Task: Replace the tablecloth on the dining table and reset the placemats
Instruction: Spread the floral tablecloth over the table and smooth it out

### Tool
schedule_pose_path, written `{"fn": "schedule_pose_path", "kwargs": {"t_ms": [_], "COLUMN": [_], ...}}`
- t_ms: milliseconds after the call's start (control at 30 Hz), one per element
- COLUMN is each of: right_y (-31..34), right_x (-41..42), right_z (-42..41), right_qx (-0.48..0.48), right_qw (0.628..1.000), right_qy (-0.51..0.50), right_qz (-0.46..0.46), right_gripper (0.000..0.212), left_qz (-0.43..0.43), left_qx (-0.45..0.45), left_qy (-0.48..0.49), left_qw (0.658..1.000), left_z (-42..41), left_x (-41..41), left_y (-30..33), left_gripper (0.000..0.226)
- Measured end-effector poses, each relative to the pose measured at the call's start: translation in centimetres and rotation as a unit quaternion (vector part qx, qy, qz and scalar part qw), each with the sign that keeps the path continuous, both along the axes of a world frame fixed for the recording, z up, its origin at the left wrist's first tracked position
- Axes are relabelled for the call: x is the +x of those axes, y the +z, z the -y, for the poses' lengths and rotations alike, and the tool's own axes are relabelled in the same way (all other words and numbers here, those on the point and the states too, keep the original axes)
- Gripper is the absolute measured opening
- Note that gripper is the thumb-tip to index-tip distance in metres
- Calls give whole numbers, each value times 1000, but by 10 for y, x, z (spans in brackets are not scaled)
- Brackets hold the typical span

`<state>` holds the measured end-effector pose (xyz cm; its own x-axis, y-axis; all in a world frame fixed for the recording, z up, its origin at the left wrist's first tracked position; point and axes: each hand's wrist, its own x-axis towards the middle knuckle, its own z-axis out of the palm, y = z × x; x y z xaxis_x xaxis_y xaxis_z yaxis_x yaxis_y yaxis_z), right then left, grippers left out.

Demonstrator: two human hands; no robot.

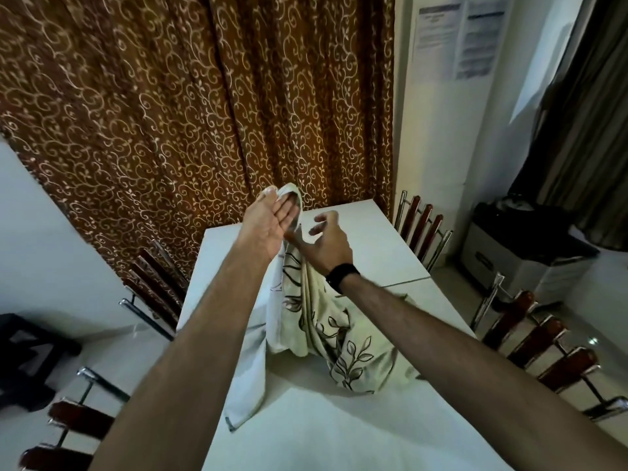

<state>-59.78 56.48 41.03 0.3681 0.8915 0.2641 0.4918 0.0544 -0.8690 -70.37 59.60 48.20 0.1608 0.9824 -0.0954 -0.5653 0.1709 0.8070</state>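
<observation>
Right now the left hand is raised above the white rectangular worktop, its fingers clamped on a top edge of the cream tablecloth with a dark leaf print, which hangs down from that grip and bunches in a heap on the middle of the worktop. The right hand, wearing a black wristband, is just beside the cloth with its fingers spread apart and curled, holding nothing that can be seen. To do this step well, it seems best for the right hand to find the same hem a little along from the left hand's grip, pinch it, then draw the two hands apart so the cloth opens flat before it is laid across the worktop. Care is needed that folds do not twist. Wooden-slatted chairs with chrome frames stand close along both long sides of the worktop and could catch the overhang. A brown curtain with a cream scroll pattern hangs beyond the far end of the worktop. No placemats are in view.
</observation>
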Motion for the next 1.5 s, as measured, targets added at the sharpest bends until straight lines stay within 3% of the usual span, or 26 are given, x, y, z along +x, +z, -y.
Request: {"fn": "schedule_pose_path", "kwargs": {"t_ms": [100, 167, 233, 333, 367, 400, 433, 467, 500, 567, 633, 700, 767, 833, 900, 967, 1033, 1100, 1200, 1233, 1300, 1333, 1367, 1400, 1467, 1500], "right_y": [1, 9, 20, 51, 66, 81, 95, 108, 120, 141, 157, 173, 184, 190, 187, 180, 176, 177, 177, 174, 166, 165, 165, 167, 172, 173], "right_x": [-3, 10, 27, 45, 51, 57, 65, 74, 84, 105, 125, 140, 143, 146, 161, 192, 218, 226, 221, 217, 198, 184, 165, 142, 90, 62], "right_z": [-9, -12, -13, -17, -20, -22, -23, -23, -21, -16, -17, -20, -23, -29, -28, -25, -24, -33, -51, -55, -57, -56, -56, -55, -54, -52], "right_qx": [-6, 3, 30, 62, 62, 61, 59, 55, 48, 26, 21, 70, 140, 184, 172, 128, 86, 79, 43, 36, 30, 32, 36, 35, 12, 2], "right_qw": [996, 995, 988, 975, 967, 964, 967, 972, 975, 967, 928, 896, 889, 874, 872, 877, 877, 889, 948, 967, 985, 990, 995, 999, 991, 979], "right_qy": [-53, -90, -80, 13, 60, 107, 146, 176, 203, 229, 181, 86, -23, -128, -180, -229, -266, -287, -273, -237, -168, -136, -89, -27, 121, 194], "right_qz": [69, -33, -129, -213, -240, -237, -202, -143, -77, 106, 324, 430, 435, 431, 421, 403, 392, 348, 159, 86, -10, -31, -32, -10, 50, 61], "right_gripper": [17, 11, 16, 15, 18, 21, 21, 19, 21, 30, 32, 32, 29, 33, 29, 23, 22, 23, 31, 32, 33, 34, 34, 32, 25, 23], "left_qz": [-55, -144, -290, -497, -494, -442, -383, -369, -395, -491, -529, -567, -607, -617, -614, -612, -642, -635, -642, -664, -734, -760, -766, -747, -627, -552], "left_qx": [23, 57, 105, 195, 254, 302, 319, 323, 336, 352, 366, 390, 397, 365, 295, 217, 192, 170, 123, 109, 79, 74, 87, 119, 211, 255], "left_qy": [-10, 60, 161, 261, 241, 187, 96, 19, -23, 23, 126, 165, 233, 327, 406, 451, 460, 450, 288, 230, 195, 185, 155, 104, 2, -17], "left_qw": [998, 986, 937, 804, 796, 824, 862, 871, 855, 796, 755, 707, 648, 615, 610, 612, 583, 605, 700, 703, 646, 619, 617, 646, 750, 794], "left_z": [2, -3, -13, -21, -25, -28, -31, -35, -38, -40, -40, -45, -53, -62, -73, -86, -90, -91, -87, -82, -71, -65, -61, -55, -42, -35], "left_x": [12, 5, -10, -25, -28, -30, -32, -33, -33, -33, -37, -42, -42, -39, -53, -77, -92, -93, -94, -99, -114, -117, -115, -106, -75, -57], "left_y": [0, -3, -14, -30, -29, -23, -15, -10, -9, -15, -22, -20, -4, 22, 52, 80, 101, 108, 78, 60, 26, 14, 3, -3, -3, 0], "left_gripper": [14, 17, 24, 34, 30, 23, 16, 27, 46, 68, 67, 54, 39, 23, 13, 19, 27, 31, 34, 36, 34, 36, 44, 63, 106, 111]}}
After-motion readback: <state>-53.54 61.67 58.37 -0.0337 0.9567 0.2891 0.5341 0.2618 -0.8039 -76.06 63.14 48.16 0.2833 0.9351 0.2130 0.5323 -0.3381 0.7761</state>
